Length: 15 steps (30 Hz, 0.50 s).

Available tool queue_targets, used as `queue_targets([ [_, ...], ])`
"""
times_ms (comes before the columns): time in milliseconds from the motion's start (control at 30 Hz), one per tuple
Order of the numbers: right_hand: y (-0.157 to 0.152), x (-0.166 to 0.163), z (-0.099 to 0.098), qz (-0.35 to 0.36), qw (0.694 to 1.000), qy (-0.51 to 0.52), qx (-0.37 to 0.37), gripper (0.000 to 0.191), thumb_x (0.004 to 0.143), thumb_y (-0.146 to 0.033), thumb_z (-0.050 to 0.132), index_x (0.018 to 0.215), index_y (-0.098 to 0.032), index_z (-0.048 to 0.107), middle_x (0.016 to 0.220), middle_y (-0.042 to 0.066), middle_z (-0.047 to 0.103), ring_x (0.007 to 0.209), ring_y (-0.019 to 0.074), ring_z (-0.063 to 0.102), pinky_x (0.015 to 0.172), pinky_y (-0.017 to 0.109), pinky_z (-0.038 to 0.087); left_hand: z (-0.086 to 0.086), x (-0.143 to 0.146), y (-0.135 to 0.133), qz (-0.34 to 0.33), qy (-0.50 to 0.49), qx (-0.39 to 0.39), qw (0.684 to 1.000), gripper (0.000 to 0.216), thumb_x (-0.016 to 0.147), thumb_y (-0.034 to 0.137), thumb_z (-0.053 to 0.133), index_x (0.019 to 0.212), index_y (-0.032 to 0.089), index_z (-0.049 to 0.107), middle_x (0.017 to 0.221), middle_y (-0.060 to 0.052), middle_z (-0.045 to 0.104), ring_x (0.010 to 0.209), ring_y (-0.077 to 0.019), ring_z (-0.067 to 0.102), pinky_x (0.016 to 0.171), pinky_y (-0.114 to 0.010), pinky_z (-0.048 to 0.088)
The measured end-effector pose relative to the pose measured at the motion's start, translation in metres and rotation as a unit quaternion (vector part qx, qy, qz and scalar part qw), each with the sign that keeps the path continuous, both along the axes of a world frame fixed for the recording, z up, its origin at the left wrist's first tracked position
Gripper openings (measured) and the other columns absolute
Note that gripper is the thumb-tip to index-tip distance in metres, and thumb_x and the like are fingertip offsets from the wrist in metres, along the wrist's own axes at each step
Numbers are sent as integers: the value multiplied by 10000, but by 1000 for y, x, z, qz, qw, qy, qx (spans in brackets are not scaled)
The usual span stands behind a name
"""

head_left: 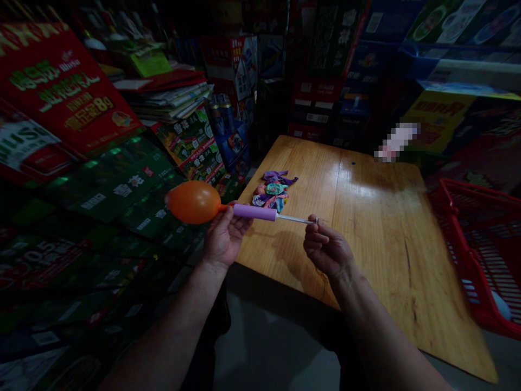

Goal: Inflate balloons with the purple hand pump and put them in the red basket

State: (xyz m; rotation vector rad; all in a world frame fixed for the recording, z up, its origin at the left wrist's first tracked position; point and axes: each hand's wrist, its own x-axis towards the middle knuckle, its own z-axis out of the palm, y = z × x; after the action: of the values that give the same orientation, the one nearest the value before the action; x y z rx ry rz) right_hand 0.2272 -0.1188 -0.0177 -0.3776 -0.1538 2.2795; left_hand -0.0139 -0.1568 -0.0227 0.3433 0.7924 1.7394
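Note:
An orange balloon [194, 202], partly inflated, sits on the nozzle end of a purple balloon pump [255, 212]. My left hand [226, 239] is closed around the front of the pump, at the balloon's neck. The pump's white rod [293, 219] is drawn out to the right, and my right hand [328, 247] grips its end. Pump and balloon are held level above the near left edge of the wooden table [366, 228]. Just beyond the pump lies a small pile of limp balloons [274, 189] in purple, teal and pink.
Stacked green drink cartons [126, 184] rise close on the left, below a red box [77, 92]. Papers and envelopes [175, 95] lie on more cartons. A red plastic basket [480, 244] stands by the table's right edge. Blue and red boxes [317, 103] line the back.

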Motion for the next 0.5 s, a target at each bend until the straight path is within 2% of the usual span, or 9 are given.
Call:
queue_targets([
  [167, -13, -23, -10, 19, 999, -30, -7, 163, 825, -112, 647, 983, -133, 612, 794, 35, 693, 559, 51, 583, 544, 161, 491, -6, 19, -8, -67, -7, -10, 998, 238, 857, 287, 651, 1082, 209, 645, 1099, -91, 703, 1081, -245, 643, 943, -466, 495],
  [300, -11, -21, -7, 26, 999, -9, -37, 124, 841, -89, 612, 962, -119, 608, 753, 21, 674, 461, 12, 498, 480, 129, 435, -4, 18, -5, -62, -5, 0, 998, 196, 852, 262, 657, 1040, 203, 654, 1095, -80, 705, 1109, -245, 629, 954, -471, 490],
  [500, 1, 1, 4, 1, 1000, 12, 7, 126, 864, -65, 544, 967, -115, 595, 719, -3, 644, 421, -3, 447, 442, 122, 381, 5, -7, 0, -10, 17, 22, 1000, 223, 847, 268, 661, 1059, 202, 658, 1069, -83, 718, 1066, -217, 650, 945, -405, 504],
])
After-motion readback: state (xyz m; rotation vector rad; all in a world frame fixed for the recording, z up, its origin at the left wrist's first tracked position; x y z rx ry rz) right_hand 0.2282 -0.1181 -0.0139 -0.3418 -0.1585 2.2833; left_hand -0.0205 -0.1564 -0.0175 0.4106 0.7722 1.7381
